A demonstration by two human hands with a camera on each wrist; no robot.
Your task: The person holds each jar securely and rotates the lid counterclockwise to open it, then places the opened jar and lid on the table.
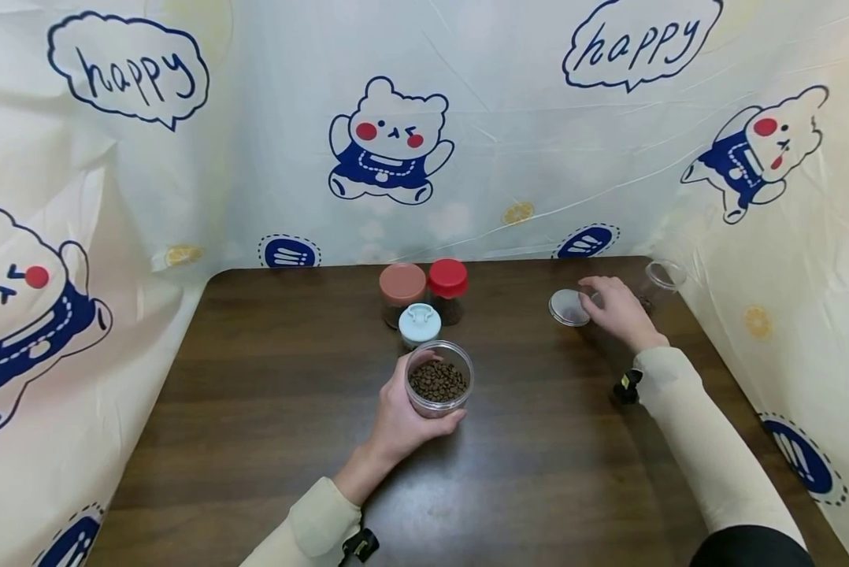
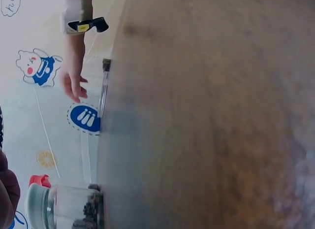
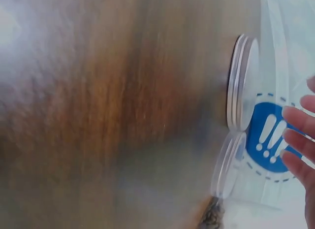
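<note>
My left hand [image 1: 406, 413] grips a clear jar [image 1: 472, 378] by its side, lifted over the table with its top uncovered. Inside it lie brown coffee beans [image 1: 437, 381]. Over at the right, my right hand [image 1: 619, 311] hovers with loosely extended fingers above the far part of the table, holding nothing. Just left of its fingers lies a silvery round lid [image 1: 569, 307]. The right wrist view shows that lid [image 3: 243, 83] with a second clear lid [image 3: 229, 165] beside it. Beyond the right hand stands an uncovered clear jar [image 1: 665, 276] with a little dark content.
Three lidded jars stand grouped behind my left hand: one with a pink lid [image 1: 402, 283], one with a red lid [image 1: 449, 277] and one with a pale blue lid [image 1: 420, 323]. A printed curtain [image 1: 495, 157] borders the brown table [image 1: 290, 441] at the back and sides.
</note>
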